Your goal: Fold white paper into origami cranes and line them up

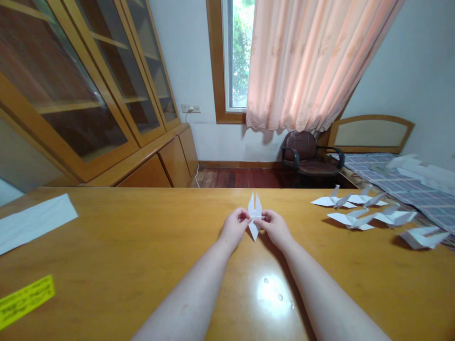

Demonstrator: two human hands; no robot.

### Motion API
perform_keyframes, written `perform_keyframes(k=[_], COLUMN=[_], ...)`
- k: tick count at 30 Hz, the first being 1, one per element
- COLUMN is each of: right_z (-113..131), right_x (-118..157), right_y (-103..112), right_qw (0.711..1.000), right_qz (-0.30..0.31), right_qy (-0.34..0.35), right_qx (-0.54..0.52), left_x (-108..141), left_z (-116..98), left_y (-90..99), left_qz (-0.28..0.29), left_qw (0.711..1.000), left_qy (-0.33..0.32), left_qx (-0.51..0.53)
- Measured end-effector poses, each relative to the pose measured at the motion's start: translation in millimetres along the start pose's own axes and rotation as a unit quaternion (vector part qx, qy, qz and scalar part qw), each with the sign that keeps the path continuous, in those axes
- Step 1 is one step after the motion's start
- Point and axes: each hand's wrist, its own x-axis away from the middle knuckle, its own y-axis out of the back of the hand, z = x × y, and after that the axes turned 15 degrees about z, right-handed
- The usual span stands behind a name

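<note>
A folded piece of white origami paper (255, 206) is held upright above the wooden table, with two narrow points at the top and one point at the bottom. My left hand (236, 228) pinches its left edge near the middle. On the opposite edge, my right hand (276, 228) grips the paper between thumb and fingers. Both hands are closed on it, and the fingertips hide parts of its sides. Several finished-looking white paper cranes (351, 219) stand on the table to the right of my right hand.
The wooden table (142, 246) stretches across the foreground. White paper (39, 221) lies at its left, with a yellow label (26, 300) nearer me. Beyond the table are a brown office chair (304, 154), a bed (391, 173) and a glass-door cabinet (95, 156).
</note>
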Motion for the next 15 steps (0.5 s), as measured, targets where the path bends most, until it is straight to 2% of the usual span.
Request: perform_keyframes(k=[15], right_z=[0.7], right_x=[0.5], right_y=[0.2], right_qw=[1.0], right_qz=[-0.016], right_qy=[0.007], right_qx=[0.019], left_x=[1.6], left_z=[-3.0], left_y=[-1.4], left_qz=[0.006], left_qw=[1.0], left_qy=[0.016], left_qx=[0.005])
